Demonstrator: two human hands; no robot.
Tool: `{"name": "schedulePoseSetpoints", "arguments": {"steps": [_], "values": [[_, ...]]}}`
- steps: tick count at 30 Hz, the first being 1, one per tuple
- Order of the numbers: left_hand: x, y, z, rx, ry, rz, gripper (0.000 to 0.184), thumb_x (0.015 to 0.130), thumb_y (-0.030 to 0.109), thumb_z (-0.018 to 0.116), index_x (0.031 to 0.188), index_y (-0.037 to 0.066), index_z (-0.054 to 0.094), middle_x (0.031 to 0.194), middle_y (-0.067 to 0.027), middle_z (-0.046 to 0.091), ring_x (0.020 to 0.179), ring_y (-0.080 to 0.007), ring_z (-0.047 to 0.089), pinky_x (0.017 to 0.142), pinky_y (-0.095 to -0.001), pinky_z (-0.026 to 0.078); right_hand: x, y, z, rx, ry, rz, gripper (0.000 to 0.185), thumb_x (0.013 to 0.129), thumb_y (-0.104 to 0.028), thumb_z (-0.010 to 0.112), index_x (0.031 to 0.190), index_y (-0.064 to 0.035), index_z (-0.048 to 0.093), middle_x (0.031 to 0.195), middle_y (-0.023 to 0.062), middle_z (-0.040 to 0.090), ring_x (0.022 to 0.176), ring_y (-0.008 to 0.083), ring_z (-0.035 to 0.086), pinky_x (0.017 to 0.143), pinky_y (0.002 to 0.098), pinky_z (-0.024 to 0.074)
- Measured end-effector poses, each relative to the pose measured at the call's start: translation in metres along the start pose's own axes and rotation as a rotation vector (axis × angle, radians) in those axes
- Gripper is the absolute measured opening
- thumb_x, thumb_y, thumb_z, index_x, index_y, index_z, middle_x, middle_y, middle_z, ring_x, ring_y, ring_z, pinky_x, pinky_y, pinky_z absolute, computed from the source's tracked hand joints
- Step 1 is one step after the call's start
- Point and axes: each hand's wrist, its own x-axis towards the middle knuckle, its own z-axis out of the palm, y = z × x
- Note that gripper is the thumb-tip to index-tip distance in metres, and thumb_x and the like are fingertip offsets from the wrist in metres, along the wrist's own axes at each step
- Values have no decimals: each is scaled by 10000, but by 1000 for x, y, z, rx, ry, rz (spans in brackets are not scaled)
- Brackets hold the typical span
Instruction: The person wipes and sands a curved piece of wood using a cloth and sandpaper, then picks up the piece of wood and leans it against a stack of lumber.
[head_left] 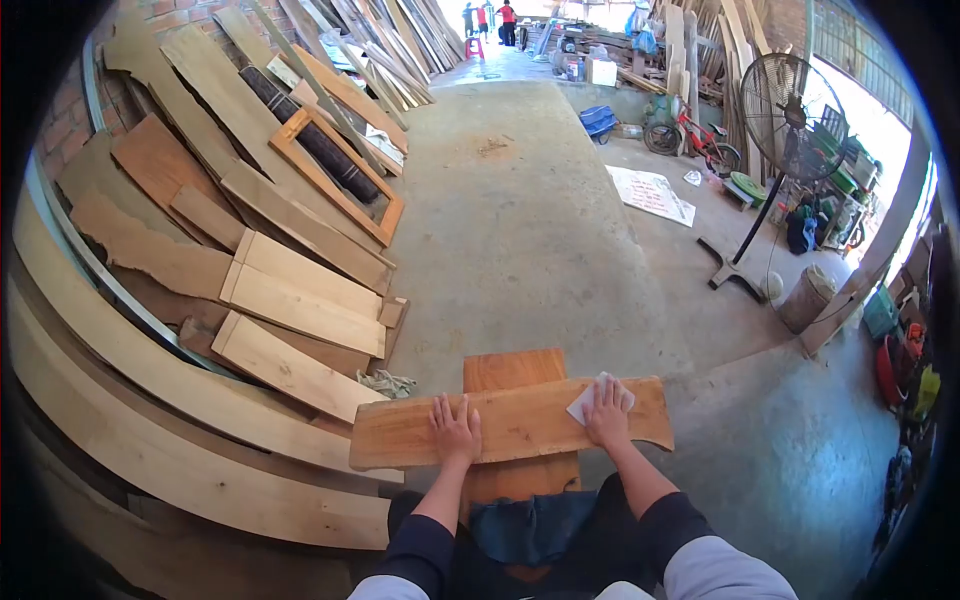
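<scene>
A wooden board (520,425) lies crosswise before me, over a wider reddish-brown wooden piece (510,370) that shows beyond it and nearer to me. My left hand (456,430) rests flat on the board's left part, fingers stretched out and spread. Toward the right end, my right hand (606,415) presses a pale, folded piece of sandpaper (578,409) against the board's top face. Part of the sandpaper is hidden under the fingers. A dark blue cloth (530,525) hangs over the near end of the lower piece, between my legs.
Many planks (300,295) lean and lie along the left side, with a wooden frame (290,140) among them. A crumpled rag (387,383) is on the floor past the board. On the right stand a pedestal fan (790,110) and a red bicycle (700,140). People (508,22) are far back.
</scene>
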Motion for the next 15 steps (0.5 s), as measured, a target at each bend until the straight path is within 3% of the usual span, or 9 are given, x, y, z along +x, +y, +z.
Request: {"name": "schedulePoseSetpoints", "arguments": {"steps": [5, 8, 11, 15], "values": [[2, 0, 3, -2, -4, -14, 533, 1010, 452, 445, 1461, 179, 522, 1582, -258, 334, 1500, -412, 243, 1232, -537, 152, -30, 11, -21, -6, -112, -82, 707, 1007, -423, 454, 1583, -64, 254, 1642, 244, 178, 1520, 440, 151, 1211, 592, 151], [2, 0, 2, -3, -30, -23, 539, 1011, 455, 443, 1477, 191, 506, 1600, -242, 307, 1515, -398, 211, 1239, -532, 124, -12, 16, -32, 12, -151, 8, 701, 1017, -427, 437, 1583, -59, 249, 1644, 245, 170, 1524, 441, 135, 1214, 591, 146], [1, -1, 1, 5, -49, -28, 540, 1010, 453, 447, 1483, 197, 499, 1609, -234, 295, 1522, -392, 195, 1243, -527, 109, 8, 27, -9, -59, -36, 78, 705, 1015, -424, 441, 1583, -52, 247, 1646, 245, 163, 1525, 445, 132, 1211, 594, 149], [2, 0, 4, -13, 0, -14, 546, 1002, 457, 454, 1460, 168, 522, 1585, -256, 330, 1503, -414, 235, 1233, -540, 139, -7, 17, -16, -27, -58, 82, 710, 1011, -420, 450, 1576, -35, 259, 1641, 255, 171, 1520, 451, 144, 1213, 592, 137]]}}
